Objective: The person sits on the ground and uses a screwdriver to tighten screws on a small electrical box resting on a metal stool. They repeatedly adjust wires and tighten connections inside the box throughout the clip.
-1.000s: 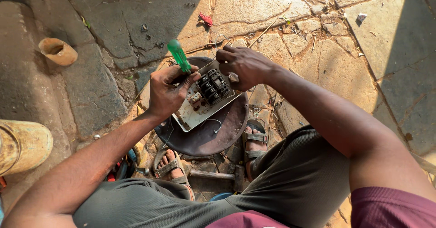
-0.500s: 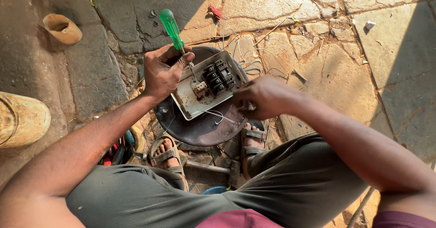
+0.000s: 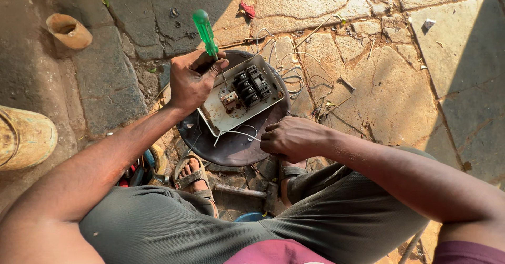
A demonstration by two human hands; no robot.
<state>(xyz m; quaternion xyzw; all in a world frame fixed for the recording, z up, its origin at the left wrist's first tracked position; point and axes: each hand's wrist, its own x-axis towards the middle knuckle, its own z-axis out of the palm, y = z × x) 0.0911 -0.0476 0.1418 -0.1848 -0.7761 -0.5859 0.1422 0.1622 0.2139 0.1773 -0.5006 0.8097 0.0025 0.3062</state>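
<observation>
My left hand (image 3: 192, 80) grips a green-handled screwdriver (image 3: 205, 31), its shaft pointing down into a white electrical switch box (image 3: 221, 115). Black switch blocks (image 3: 253, 85) and a small terminal piece (image 3: 230, 99) sit inside the box. The box lies on a dark round metal plate (image 3: 236, 148) between my feet. My right hand (image 3: 292, 138) rests curled at the plate's near right edge, beside a thin white wire (image 3: 236, 133) that loops out of the box. Whether its fingers pinch anything is hidden.
A hammer (image 3: 250, 192) lies on the ground between my sandalled feet (image 3: 192, 177). Loose wires (image 3: 294, 74) trail over the cracked stone paving beyond the plate. A small clay cup (image 3: 68, 31) stands at far left, a yellowish container (image 3: 26, 138) at the left edge, tools (image 3: 138, 172) under my left arm.
My right hand has left the box's far side and dropped to the plate's near right edge. My left hand keeps the screwdriver on the box, now tilted more upright.
</observation>
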